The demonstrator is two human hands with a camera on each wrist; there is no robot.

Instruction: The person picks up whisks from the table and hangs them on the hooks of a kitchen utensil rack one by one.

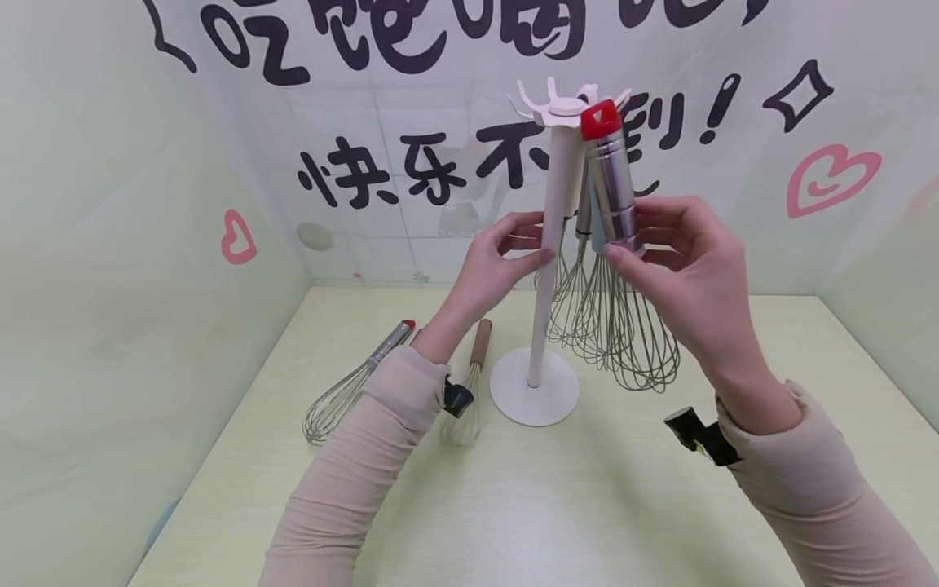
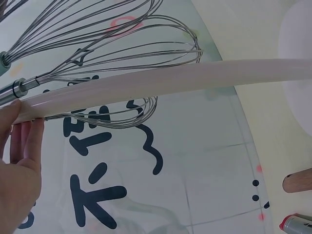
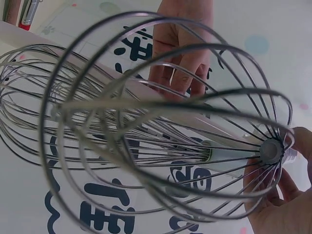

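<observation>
A white stand has a round base, a slim pole point(image 1: 541, 326) and a ring of upturned hooks point(image 1: 566, 108) on top. My left hand point(image 1: 490, 257) grips the pole at its middle, thumb in front. In my right hand point(image 1: 697, 281) is a steel whisk point(image 1: 612, 183) with a red loop end, pinched low on its handle, its wires pointing down. The red end is level with the hooks and overlaps them in the head view. Behind it hang other whisks, among them one with a pale blue handle point(image 3: 229, 158) and one with a steel handle point(image 2: 18, 88).
On the table point(image 1: 469, 522), left of the stand's base point(image 1: 534, 401), lie a steel whisk point(image 1: 389, 344) with a red end and a whisk with a wooden handle point(image 1: 480, 342). A printed backdrop point(image 1: 440, 106) with black characters stands behind the table.
</observation>
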